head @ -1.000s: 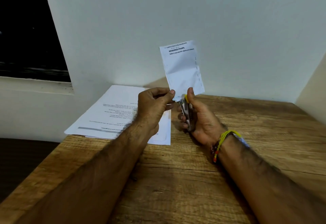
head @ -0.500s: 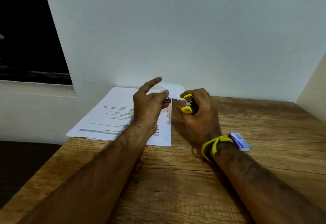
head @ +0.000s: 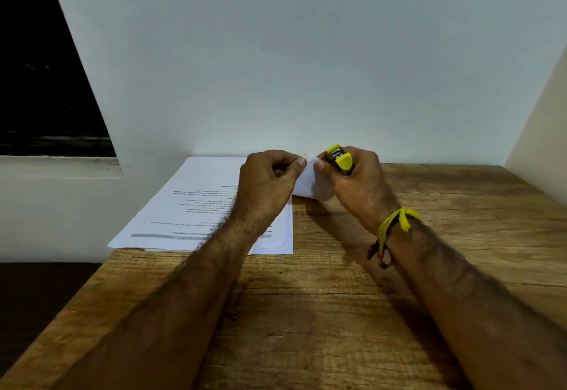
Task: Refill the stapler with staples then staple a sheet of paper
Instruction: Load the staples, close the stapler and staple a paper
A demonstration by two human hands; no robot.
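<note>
The right hand (head: 356, 184) had its grip curled round the small yellow stapler (head: 339, 159), held above the far side of the wooden surface (head: 337, 313), while the left hand (head: 267, 184) pinched the top edge of a folded paper sheet (head: 310, 182) held between the two hands. This looked like the stapling step, refill apparently done, though no staple was visible. Next, the paper edge would need feeding squarely into the stapler's mouth before a firm squeeze
</note>
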